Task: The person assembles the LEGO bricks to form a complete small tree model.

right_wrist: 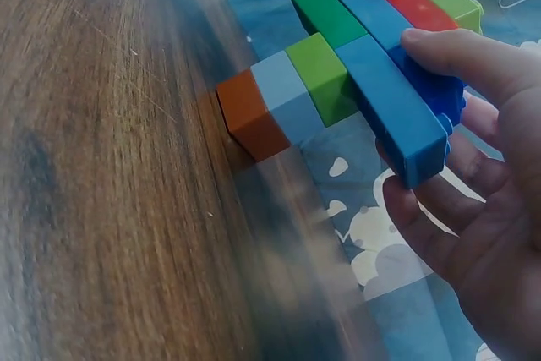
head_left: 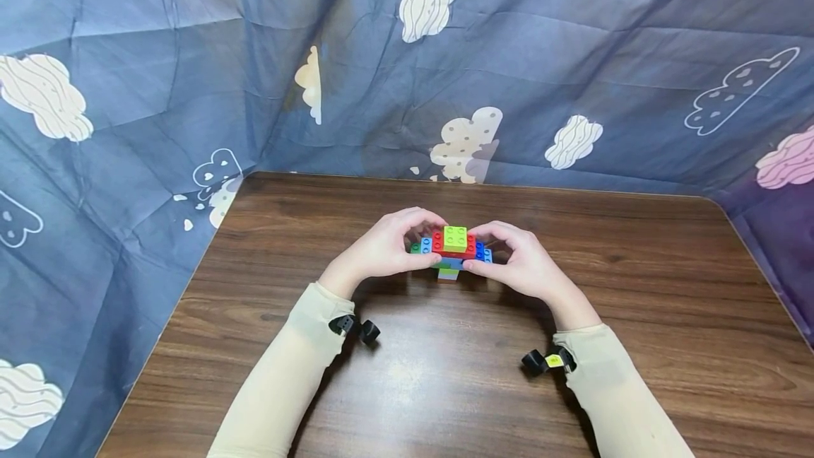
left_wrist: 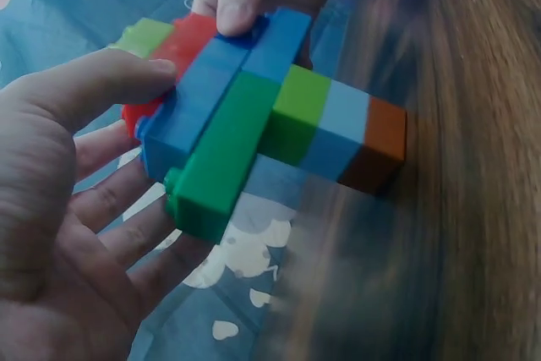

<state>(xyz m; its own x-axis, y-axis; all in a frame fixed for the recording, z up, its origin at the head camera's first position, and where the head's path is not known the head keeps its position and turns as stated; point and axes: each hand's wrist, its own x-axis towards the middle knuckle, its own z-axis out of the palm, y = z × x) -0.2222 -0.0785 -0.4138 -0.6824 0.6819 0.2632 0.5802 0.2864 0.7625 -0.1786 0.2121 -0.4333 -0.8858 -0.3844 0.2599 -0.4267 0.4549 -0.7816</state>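
A tree-shaped stack of toy building bricks (head_left: 453,251) is upright between the two hands near the middle of the table. Its narrow stem has a brown brick (right_wrist: 252,116) at the bottom, then a light blue brick (right_wrist: 287,95) and a lime green one. Wider rows of green, blue and red bricks spread above, capped by a lime brick (head_left: 455,238). My left hand (head_left: 394,246) grips the left side, thumb in front and fingers behind. From the right, my right hand (head_left: 518,256) holds the blue bricks (right_wrist: 397,107) the same way. The brown brick appears to rest on the table.
The wooden table (head_left: 407,387) reaches back to a dark blue cloth (head_left: 369,90) printed with clouds. Small black devices, one of them a dark piece (head_left: 369,332), stick out at both sleeve cuffs.
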